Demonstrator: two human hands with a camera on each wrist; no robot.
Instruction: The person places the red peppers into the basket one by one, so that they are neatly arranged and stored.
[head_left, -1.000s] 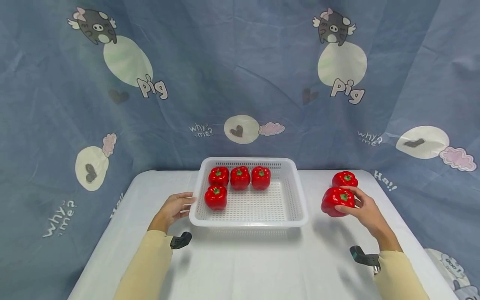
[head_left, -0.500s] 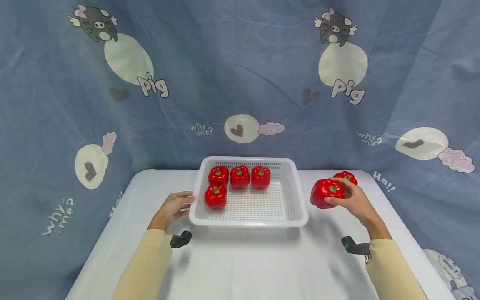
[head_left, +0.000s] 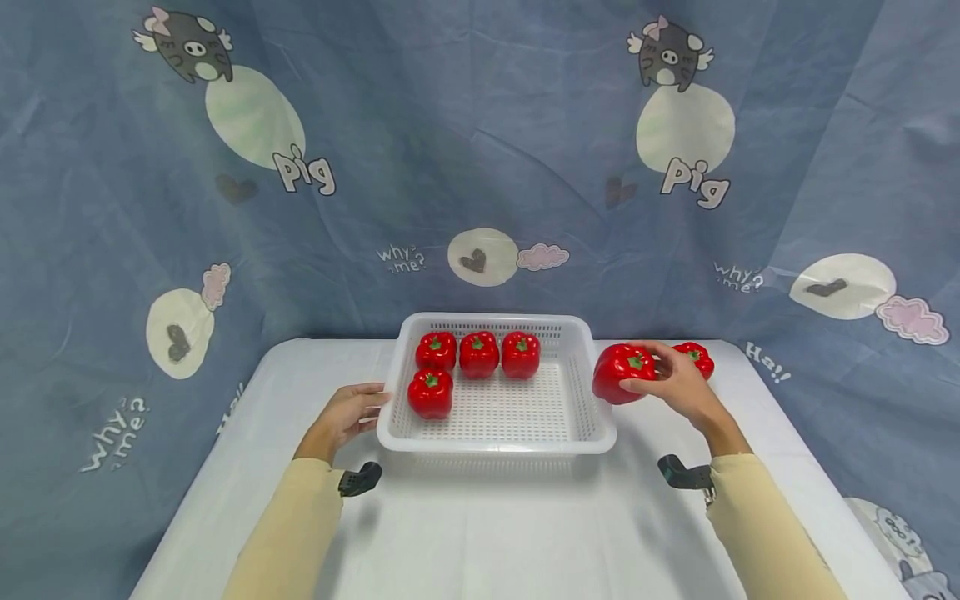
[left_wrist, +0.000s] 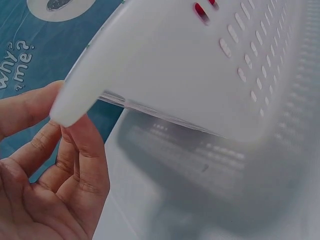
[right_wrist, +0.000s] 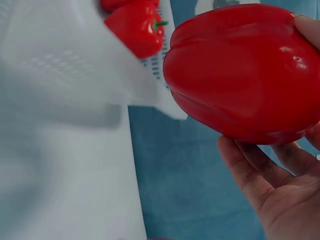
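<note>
A white perforated plastic basket [head_left: 495,447] stands at the back middle of the table, with several red bell peppers [head_left: 431,394] in its left and back part. My left hand [head_left: 348,421] is at its left end; in the left wrist view the thumb and fingers pinch the rim [left_wrist: 75,102]. Another red bell pepper [head_left: 617,379] is in my right hand [head_left: 678,387], held up by the basket's right rim, overlapping it in the head view. From the right wrist view, fingers lie under this pepper and the thumb on its other side.
One more red bell pepper [head_left: 697,360] sits at the table's back right, partly hidden behind my right hand. A white cloth covers the table [head_left: 465,533]. Behind it hangs a blue printed curtain [head_left: 480,167].
My right hand has carried the bell pepper leftward and slightly back, from near the other pepper to the basket's right rim. The left hand has stayed on the basket.
</note>
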